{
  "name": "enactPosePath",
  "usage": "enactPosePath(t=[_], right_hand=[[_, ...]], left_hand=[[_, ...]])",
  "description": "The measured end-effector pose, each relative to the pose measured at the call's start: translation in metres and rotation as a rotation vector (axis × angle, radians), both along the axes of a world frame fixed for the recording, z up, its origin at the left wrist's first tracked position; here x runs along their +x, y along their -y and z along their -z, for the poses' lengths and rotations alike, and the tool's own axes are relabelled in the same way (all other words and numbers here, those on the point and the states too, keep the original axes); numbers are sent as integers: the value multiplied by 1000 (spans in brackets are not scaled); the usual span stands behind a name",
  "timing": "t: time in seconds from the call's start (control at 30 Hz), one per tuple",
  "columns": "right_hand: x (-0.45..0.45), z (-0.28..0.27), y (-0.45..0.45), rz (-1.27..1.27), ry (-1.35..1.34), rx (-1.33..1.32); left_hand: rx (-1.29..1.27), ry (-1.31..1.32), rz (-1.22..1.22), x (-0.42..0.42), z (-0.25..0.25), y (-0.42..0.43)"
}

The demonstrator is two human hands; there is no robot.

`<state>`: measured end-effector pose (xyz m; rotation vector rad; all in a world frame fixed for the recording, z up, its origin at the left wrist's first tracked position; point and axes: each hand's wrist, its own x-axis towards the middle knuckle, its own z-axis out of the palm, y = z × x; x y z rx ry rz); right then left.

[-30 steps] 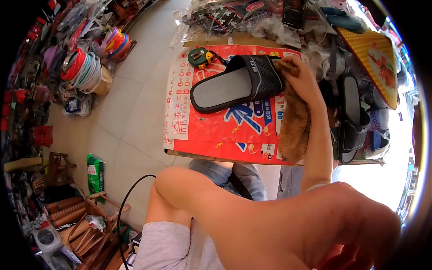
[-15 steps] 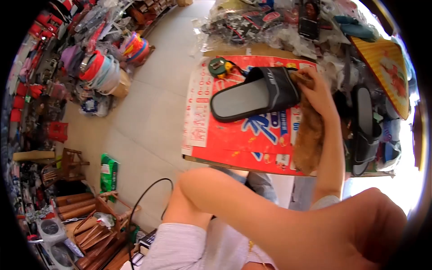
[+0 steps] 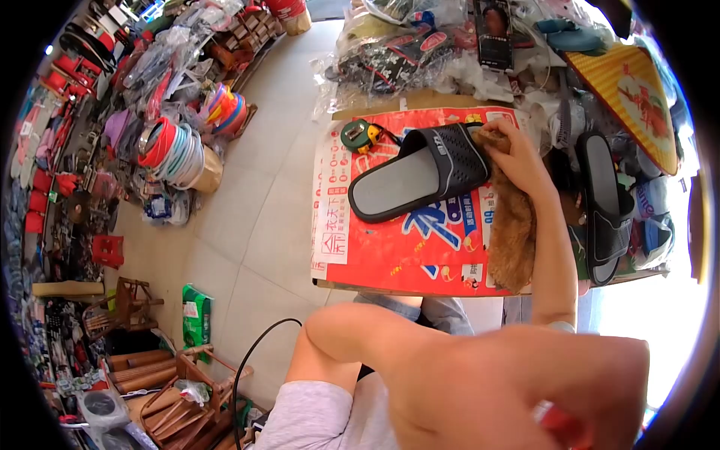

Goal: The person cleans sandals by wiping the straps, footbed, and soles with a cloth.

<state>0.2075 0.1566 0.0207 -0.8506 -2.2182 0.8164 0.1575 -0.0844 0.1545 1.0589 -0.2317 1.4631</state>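
Observation:
A black slide sandal (image 3: 405,178) with a grey footbed lies on a red printed sheet (image 3: 375,259), its toe end pointing right. Beside that toe end, my right hand (image 3: 517,154) has its fingers closed on a brown fuzzy cloth (image 3: 512,240), which hangs down along the sheet's right side. Close to the camera, my left hand (image 3: 570,375) is raised and blurred, with its fingers not readable. Something red shows below it, too unclear to name. A green tape measure (image 3: 358,136) sits just above the sandal's heel.
Another black slide sandal (image 3: 604,206) lies at the table's right side. Behind are plastic-wrapped goods (image 3: 397,60), a phone (image 3: 493,34) and a yellow conical hat (image 3: 626,94). Stacked buckets (image 3: 176,154), a green packet (image 3: 196,319) and wooden stools (image 3: 180,397) stand on the floor at left.
The view has shifted slightly. My left hand has moved left and nearer the camera's lower middle. My right hand keeps hold of the cloth at the sandal's toe.

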Motion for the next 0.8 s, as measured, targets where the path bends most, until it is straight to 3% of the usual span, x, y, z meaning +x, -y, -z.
enactPosePath(t=[0.2,0.33,0.43,0.8], right_hand=[[-1,-2,3,0,-19,22],[-2,-4,4,34,22,33],[1,-2,1,49,20,95],[1,2,-1,21,-4,39]], left_hand=[[235,215,-44,46,1,-6],[323,245,94,40,7,-14],[159,407,28,45,3,4],[-41,225,-44,-12,-14,21]])
